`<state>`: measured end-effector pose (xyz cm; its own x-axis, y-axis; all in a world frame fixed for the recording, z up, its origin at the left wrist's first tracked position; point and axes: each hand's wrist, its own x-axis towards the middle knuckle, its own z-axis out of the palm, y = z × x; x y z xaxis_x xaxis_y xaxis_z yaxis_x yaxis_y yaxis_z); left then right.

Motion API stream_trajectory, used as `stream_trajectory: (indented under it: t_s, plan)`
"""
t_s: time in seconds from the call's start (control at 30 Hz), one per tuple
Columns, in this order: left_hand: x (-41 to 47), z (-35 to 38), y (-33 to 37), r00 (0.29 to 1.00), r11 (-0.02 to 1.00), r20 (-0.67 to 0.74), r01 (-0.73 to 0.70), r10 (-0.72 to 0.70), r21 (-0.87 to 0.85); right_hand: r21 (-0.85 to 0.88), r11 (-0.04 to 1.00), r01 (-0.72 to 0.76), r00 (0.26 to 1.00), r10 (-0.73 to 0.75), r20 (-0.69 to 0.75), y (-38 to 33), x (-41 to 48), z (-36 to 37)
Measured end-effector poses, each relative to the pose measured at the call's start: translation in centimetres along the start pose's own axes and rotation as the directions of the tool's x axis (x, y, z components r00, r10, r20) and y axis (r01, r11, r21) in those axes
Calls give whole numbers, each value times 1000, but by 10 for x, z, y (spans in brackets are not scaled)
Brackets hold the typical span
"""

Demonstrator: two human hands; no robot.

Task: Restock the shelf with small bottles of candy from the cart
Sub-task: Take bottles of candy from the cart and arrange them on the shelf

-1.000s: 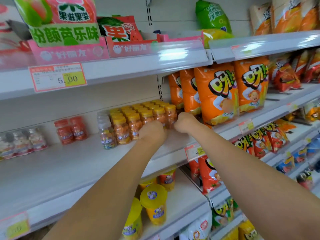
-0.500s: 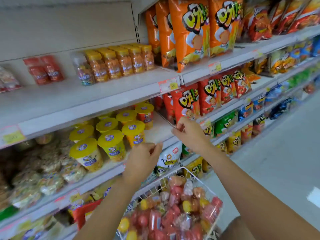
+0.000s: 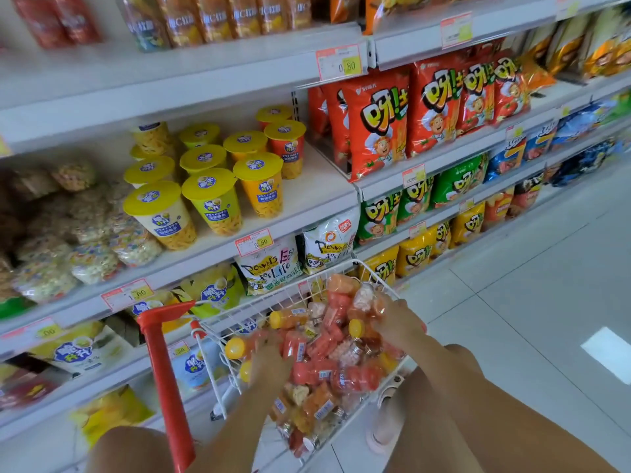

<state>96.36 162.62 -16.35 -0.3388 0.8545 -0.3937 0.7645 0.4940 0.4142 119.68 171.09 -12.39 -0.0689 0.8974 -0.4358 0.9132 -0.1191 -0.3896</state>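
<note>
The small clear plastic candy bottles (image 3: 327, 356) lie jumbled on their sides in the white wire cart basket (image 3: 215, 363). They are stubby cylinders with red, orange and yellow fills, barcode stickers and smooth round caps, heaped up to the rim. Both your hands are down in that pile. Your left hand (image 3: 269, 363) is sunk in near the basket's left wall, beside a yellow-capped bottle, and blur hides its fingers, so you cannot tell whether it grips anything. Your right hand (image 3: 397, 322) lies over the far right of the heap with its fingers bent down among the bottles; whether it holds one cannot be told either. The cart's glossy red handle post (image 3: 164, 370) stands just left of the basket, between it and the shelving. The basket's far corner sits close to the white metal shelf edges (image 3: 170, 80), which carry clipped paper price tags (image 3: 341, 63). More bottles of the same kind (image 3: 211, 18) stand upright on the top shelf, cut off by the frame. Below them are yellow-lidded tapered snack cups (image 3: 211, 199) and crinkly red foil bags (image 3: 379, 121). Pale glossy floor tiles (image 3: 546, 302) stretch away on the cart's right.
</note>
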Motion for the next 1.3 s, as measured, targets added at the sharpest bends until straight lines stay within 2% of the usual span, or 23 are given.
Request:
stream_trajectory:
  t_s: [0.07,0.13,0.23,0.3,0.37,0.5,0.57,0.63,0.7,0.8,0.9,0.97,1.1,1.2,1.3]
  plan:
    - [-8,13,-2,998,998,-42,-46,48,46,-36,999,-5,1000,5,-3,3,5,3]
    - [-17,21,7,982,980,-33,-184,187,70,-60,998,-1,1000,1,-3,4,11,4]
    - [-26,31,27,915,924,138,-383,378,7,-64,998,-7,999,5,-37,2,18,3]
    - [-28,39,35,855,883,260,-469,448,19,-75,997,-1,998,-3,-61,2,20,3]
    - [-28,49,37,819,857,317,-515,479,36,-65,998,22,997,-28,-78,4,21,3]
    - [-26,61,43,818,840,320,-532,477,107,23,999,27,995,-25,-95,8,19,-1]
    - [-25,62,48,822,851,316,-519,474,75,68,997,21,996,-15,-89,8,18,-6]
    - [-23,59,50,838,892,325,-450,437,-41,185,983,17,997,-4,-71,4,14,-12]
    - [-23,47,50,871,923,322,-309,372,-229,393,919,-4,999,22,-43,-5,8,-23]
    - [-25,6,56,937,872,206,-162,284,-462,763,645,-27,997,-42,71,-23,-3,-43]
    - [-29,-59,63,973,746,29,-156,229,-647,909,415,-43,957,-243,157,-45,-16,-71]
    - [-37,-106,69,974,643,-86,-203,209,-738,950,309,-54,899,-400,181,-68,-32,-92]
    - [-67,-197,85,900,528,-361,-435,244,-729,987,157,-16,794,-598,108,-123,-69,-134]
    - [-90,-252,92,823,498,-501,-562,265,-660,997,36,63,717,-696,-20,-160,-93,-169]
    - [-104,-298,89,756,527,-595,-635,273,-564,982,30,186,687,-719,-108,-193,-110,-203]
